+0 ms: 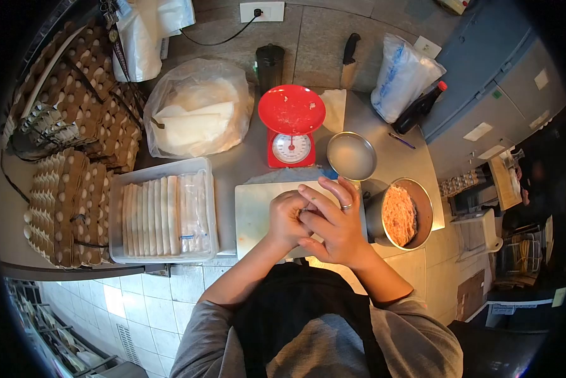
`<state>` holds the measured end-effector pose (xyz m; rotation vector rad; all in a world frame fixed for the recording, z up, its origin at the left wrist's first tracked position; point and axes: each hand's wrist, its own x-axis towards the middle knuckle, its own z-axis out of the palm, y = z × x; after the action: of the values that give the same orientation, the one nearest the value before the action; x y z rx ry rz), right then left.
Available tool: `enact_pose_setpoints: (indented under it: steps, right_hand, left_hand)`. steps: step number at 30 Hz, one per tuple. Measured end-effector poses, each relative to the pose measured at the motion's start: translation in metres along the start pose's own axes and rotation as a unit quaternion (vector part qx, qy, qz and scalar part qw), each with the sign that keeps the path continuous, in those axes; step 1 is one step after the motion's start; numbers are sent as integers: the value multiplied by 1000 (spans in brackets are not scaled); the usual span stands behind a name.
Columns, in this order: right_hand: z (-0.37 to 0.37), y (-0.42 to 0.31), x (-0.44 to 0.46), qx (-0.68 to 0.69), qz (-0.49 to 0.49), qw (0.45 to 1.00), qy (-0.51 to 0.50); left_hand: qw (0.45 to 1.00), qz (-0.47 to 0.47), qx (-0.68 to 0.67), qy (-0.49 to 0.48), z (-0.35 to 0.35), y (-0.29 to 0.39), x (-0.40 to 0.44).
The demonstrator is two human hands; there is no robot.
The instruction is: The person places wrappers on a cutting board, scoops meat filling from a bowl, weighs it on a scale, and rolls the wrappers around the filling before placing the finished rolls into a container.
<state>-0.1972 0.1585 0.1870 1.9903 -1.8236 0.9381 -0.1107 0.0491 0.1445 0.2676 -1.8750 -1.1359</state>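
Both hands meet over a pale cutting board point(251, 217) on the steel counter. My left hand point(285, 219) is closed, its fingers curled in against my right hand; whatever they hold, if anything, is hidden. My right hand point(336, 222) has its fingers apart and partly stretched out, a ring on one of them, and touches the left. Just beyond the board stands a red kitchen scale point(291, 151) with crumbs in its pan. A round metal bowl point(351, 155) with cloudy liquid sits beside the scale. To the right, a metal pot point(426, 217) holds shredded orange-pink filling point(396, 214).
Left of the board is a plastic container point(210, 208) of white rolls in rows. Behind it lies a bag of white wrapper sheets point(198, 123). Stacked egg trays point(62, 208) fill the far left. A knife point(350, 60), a dark bottle point(420, 108) and a pen point(401, 140) are toward the back.
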Motion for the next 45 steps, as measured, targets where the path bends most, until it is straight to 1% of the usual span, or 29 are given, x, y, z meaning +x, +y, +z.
enact_pose_setpoints:
  steps: [2, 3, 5, 6, 7, 9, 10, 11, 12, 13, 15, 17, 18, 20, 21, 23, 26, 29, 30, 33, 39, 42, 45]
  right_hand:
    - [5, 3, 3, -24, -10, 1000, -15]
    - [6, 6, 4, -6, -3, 999, -31]
    - [9, 11, 7, 30, 12, 997, -64]
    - [11, 16, 5, 138, 49, 989, -27]
    - [15, 25, -1, 244, 85, 966, 10]
    - [20, 34, -12, 340, 144, 929, 33]
    - [22, 34, -19, 334, 168, 927, 19]
    - [25, 33, -26, 327, 193, 925, 6]
    - [33, 30, -35, 276, 208, 936, -63]
    - [42, 31, -44, 281, 265, 913, -131]
    - [60, 36, -61, 283, 371, 844, -265]
    - [73, 49, -80, 196, 359, 863, -294]
    - [78, 55, -90, 153, 352, 870, -309]
    - [84, 64, -109, 27, 275, 917, -289]
    - [85, 67, -114, -38, 232, 932, -276]
    - [85, 67, -119, -20, 224, 942, -249]
    - [91, 70, -128, 5, 218, 947, -235]
    - [93, 71, -129, 6, 203, 953, -224]
    - [93, 72, -129, 5, 203, 952, -230]
    - [90, 73, -126, 6, 200, 950, -239]
    - [91, 74, -128, 2, 181, 954, -240]
    - [90, 75, -128, -1, 179, 953, -244]
    - [88, 73, -127, -9, 169, 954, -247]
  left_hand:
    - [1000, -7, -13, 7, 1, -1, 0]
    - [1000, -11, -19, 11, 1, -3, -1]
    - [999, -39, -14, -12, -1, -11, -4]
    - [998, -53, -10, -24, -3, -14, -5]
    - [996, -82, -45, -4, -3, -12, -3]
    - [983, -142, -114, 37, -2, -2, 5]
    - [953, -224, -199, 49, -6, 5, 8]
    - [928, -257, -256, 79, -6, 4, 10]
    - [899, -288, -311, 108, -6, 4, 13]
    - [865, -317, -365, 136, -6, 3, 14]
    - [837, -357, -375, 176, -4, -14, 5]
    - [812, -405, -356, 224, -1, -37, -9]
    - [840, -419, -266, 220, -1, -56, -23]
    - [873, -437, -79, 203, -7, -103, -62]
    - [900, -401, -26, 171, -16, -129, -87]
    - [938, -322, 78, 103, -37, -165, -129]
    - [950, -294, 44, 97, -35, -145, -129]
    - [961, -193, 178, 86, -24, -138, -114]
    - [957, -218, 175, 74, -22, -134, -107]
    - [956, -221, 179, 67, -19, -140, -97]
    - [944, -266, 184, -60, -39, -156, -78]
    - [938, -273, 186, -108, -47, -164, -79]
    - [931, -342, 123, -6, -42, -162, -80]
